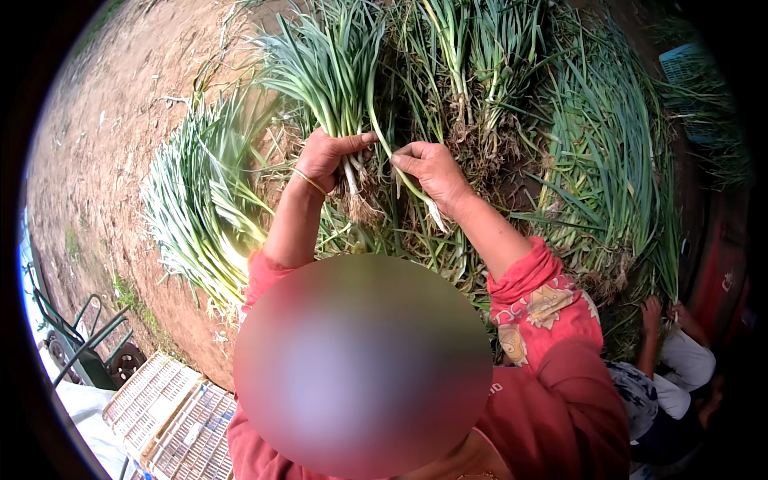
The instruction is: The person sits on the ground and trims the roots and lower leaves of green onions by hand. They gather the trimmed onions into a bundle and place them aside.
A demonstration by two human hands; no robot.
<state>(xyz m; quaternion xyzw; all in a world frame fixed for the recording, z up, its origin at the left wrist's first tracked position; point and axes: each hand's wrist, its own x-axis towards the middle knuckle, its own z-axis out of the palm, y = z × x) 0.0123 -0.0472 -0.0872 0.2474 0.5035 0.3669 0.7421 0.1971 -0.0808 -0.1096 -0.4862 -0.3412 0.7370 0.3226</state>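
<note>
My left hand [320,161] grips a bunch of green onions [336,78] just above the white root ends, its thumb laid across the stems. The green leaves fan out away from me, and the bunch's hairy roots [363,207] hang below the fist. To its right, my right hand [435,174] pinches one single green onion stalk [384,135] between thumb and fingertips. That stalk runs past my left thumb tip, and its pale root end [436,217] points down toward me. A thin yellow bangle [309,180] circles my left wrist.
A pile of green onions [198,198] lies on bare soil [96,162] at left. More bunches [480,66] and a large heap [606,162] lie ahead and right. Plastic crates [192,429] and a wheeled cart [90,354] stand lower left. Another person's hands [666,315] hold stalks at right.
</note>
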